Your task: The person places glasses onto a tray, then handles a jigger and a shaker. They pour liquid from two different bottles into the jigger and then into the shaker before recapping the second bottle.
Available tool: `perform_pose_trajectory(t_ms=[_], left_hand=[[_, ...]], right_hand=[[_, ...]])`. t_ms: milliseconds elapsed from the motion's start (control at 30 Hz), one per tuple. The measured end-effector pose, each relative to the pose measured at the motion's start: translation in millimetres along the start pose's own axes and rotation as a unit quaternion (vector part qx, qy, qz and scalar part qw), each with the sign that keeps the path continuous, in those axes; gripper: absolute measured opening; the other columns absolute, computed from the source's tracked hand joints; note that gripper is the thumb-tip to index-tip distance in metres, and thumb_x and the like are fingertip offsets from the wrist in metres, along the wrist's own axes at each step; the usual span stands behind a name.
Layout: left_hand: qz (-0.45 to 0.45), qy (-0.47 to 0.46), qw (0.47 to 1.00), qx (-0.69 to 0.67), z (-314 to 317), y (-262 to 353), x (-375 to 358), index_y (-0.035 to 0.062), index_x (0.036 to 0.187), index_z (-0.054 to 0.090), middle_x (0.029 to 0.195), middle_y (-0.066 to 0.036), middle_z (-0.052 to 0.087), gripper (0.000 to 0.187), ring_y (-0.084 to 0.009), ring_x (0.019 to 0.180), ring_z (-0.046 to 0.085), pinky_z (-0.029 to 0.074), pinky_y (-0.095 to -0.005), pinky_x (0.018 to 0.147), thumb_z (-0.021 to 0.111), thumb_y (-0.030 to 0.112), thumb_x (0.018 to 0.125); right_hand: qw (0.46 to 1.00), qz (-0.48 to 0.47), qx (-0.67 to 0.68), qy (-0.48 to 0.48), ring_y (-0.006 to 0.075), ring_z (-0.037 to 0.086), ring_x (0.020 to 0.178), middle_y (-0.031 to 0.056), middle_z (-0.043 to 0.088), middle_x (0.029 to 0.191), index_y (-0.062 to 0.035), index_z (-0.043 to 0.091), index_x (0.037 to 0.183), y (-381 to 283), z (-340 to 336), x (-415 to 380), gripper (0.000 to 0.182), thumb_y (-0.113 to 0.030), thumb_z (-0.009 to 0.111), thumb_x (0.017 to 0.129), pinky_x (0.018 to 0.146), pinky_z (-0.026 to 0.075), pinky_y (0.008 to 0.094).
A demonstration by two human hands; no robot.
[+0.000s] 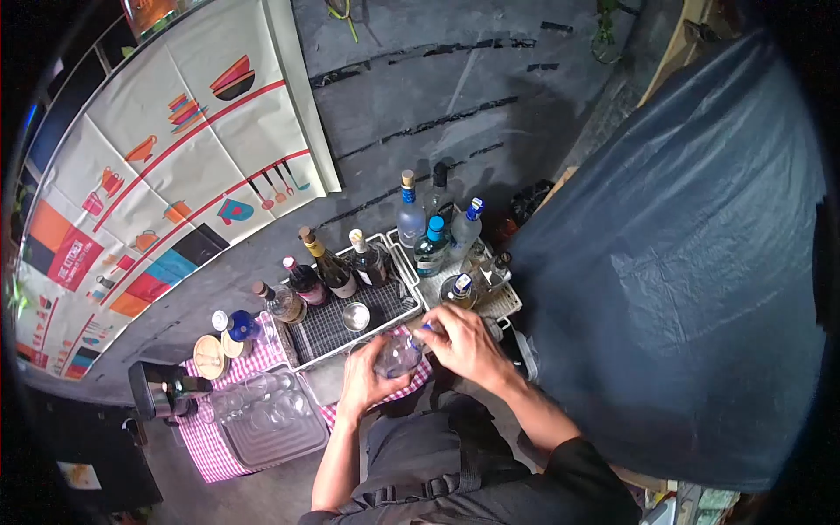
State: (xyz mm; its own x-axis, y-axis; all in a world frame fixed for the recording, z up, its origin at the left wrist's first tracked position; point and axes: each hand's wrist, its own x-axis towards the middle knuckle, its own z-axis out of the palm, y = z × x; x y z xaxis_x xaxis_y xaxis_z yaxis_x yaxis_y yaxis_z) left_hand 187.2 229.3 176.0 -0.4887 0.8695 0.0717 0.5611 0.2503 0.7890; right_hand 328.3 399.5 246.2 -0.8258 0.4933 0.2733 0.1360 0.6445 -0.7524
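Far left on the tabletop (262,486): black appliance (157,389) w/ a checked cloth (210,446) beside it, clear tray (276,429) of glasses on top. Behind that, a blue-capped bottle (241,326) & a round wooden lid (210,356). Next, wire rack (337,325) w/ wine bottles (319,267) along its back edge & a small metal cup (355,316) inside. In front of the rack, my left hand (366,378) is wrapped round a clear glass bottle (398,356), lying tilted. My right hand (462,341) is closed on its blue cap end (426,328). Right of the rack, white basket (499,302) packed w/ clear bottles (430,245), blue tops. Far right, dark tarp (691,262).
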Motion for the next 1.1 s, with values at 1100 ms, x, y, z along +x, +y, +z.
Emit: perform_pose_trajectory(t_ms=[1100], left_hand=[[0.075,0.101,0.991,-0.037,63,14,177,0.0030,0.125,0.062,0.104,-0.014,0.066,0.064,-0.0288,0.096,0.065,0.052,-0.0397,0.084,0.088,0.031,0.073]], right_hand=[[0.995,-0.089,-0.031,-0.039,0.0389,0.067,0.093,0.0197,0.068,0.100,0.0013,0.062,0.103,115,-54,133,0.034,-0.013,0.081,0.078,0.081,0.053,0.0447]])
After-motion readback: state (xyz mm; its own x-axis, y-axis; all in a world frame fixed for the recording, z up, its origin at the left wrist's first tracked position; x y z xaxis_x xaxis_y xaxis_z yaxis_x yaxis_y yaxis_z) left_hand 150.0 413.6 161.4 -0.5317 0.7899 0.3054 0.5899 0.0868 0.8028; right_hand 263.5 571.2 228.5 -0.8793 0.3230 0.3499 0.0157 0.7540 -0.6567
